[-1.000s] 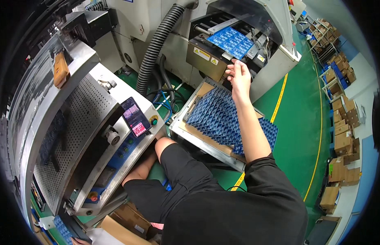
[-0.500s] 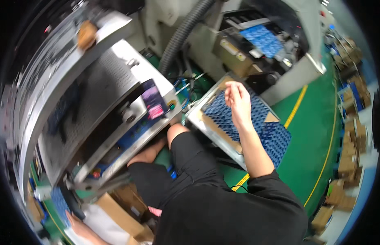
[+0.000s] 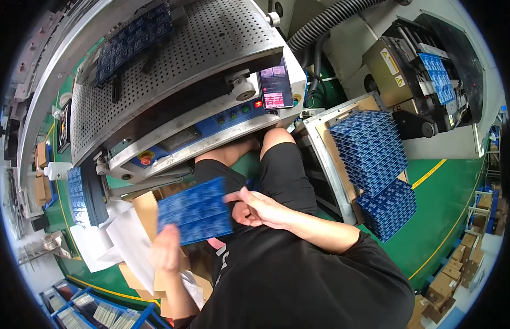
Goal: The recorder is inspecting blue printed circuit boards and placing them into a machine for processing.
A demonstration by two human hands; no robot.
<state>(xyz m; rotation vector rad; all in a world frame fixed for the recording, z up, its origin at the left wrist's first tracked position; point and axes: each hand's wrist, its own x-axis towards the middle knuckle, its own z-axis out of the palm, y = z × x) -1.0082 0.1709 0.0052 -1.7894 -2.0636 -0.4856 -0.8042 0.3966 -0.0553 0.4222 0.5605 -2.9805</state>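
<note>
My left hand (image 3: 167, 248) holds up a bundle of blue printed packets (image 3: 195, 210) in front of my lap. Fingers of my right hand (image 3: 258, 209) touch the bundle's right edge, just above my black shorts. To the right, a wooden tray (image 3: 326, 151) carries slanted rows of the same blue packets (image 3: 375, 159). More blue packets (image 3: 437, 77) sit in the feeder of the machine at the upper right.
A perforated steel machine bed (image 3: 172, 60) with a control panel and a propped phone (image 3: 277, 88) stands ahead. Open cardboard boxes (image 3: 148, 211) with white liner lie at my lower left. A black ribbed hose (image 3: 331, 22) runs above. Cartons (image 3: 452, 279) line the green floor's right edge.
My right hand left the feeder at the upper right and came down to my lap. A blue bundle is now between both hands. My view swung left toward the steel bed.
</note>
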